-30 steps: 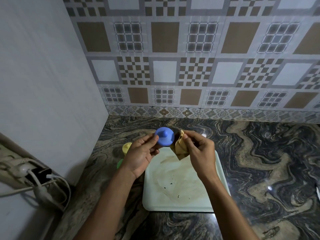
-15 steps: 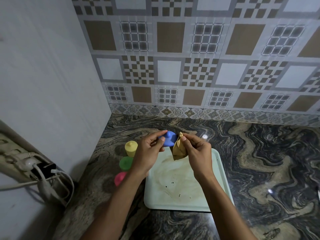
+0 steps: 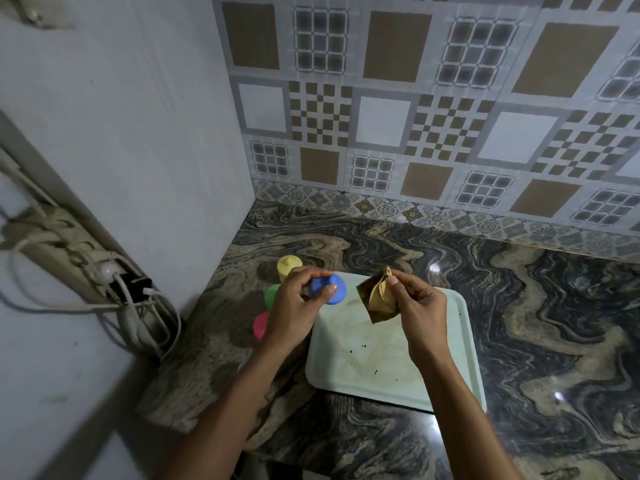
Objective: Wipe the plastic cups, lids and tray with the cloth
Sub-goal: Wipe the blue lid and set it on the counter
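I counted four plastic cups, one cloth and one tray. My left hand (image 3: 294,306) gripped the blue cup (image 3: 329,289), fingers curled round it, over the stained tray's (image 3: 450,375) far left corner. My right hand (image 3: 419,306) pinched the bunched brown cloth (image 3: 377,299) near that cup, not touching it. The yellow cup (image 3: 289,266), green cup (image 3: 272,295) and pink cup (image 3: 260,325) stood on the counter (image 3: 554,306) left of the tray, the last two half hidden behind my left hand

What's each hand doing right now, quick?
Left hand: holding the blue cup.
Right hand: pinching the cloth above the tray.
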